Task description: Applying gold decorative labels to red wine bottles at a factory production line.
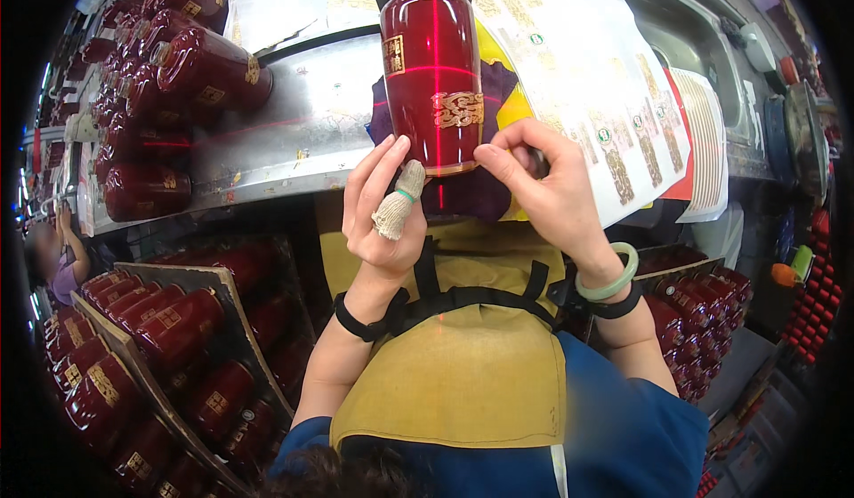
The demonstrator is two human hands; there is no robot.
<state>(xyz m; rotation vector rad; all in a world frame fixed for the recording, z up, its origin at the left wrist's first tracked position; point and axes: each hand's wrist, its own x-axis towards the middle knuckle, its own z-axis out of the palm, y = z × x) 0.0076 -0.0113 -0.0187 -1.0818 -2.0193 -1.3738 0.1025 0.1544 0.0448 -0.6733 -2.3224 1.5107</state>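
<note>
At the table's near edge, a glossy red cylindrical bottle (432,80) lies on purple cloth (485,107); left hand (382,209) open-fingered against its base, right hand (543,182) pinching closed beside it.

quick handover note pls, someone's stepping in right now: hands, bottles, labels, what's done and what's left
Left hand: open, fingers spread, resting against the lower left side of the dark red bottle; its thumb wears a cloth wrap.
Right hand: fingertips pinched by the bottle's lower right edge; whether they hold a label cannot be told.
The bottle lies on a purple cloth on the metal bench, under a red laser cross.
Done: two gold labels are on it.
Nearby: label sheets on the right, labelled bottles stacked on the left, more in trays below.
Left: cannot tell how many bottles still need labels.
</note>
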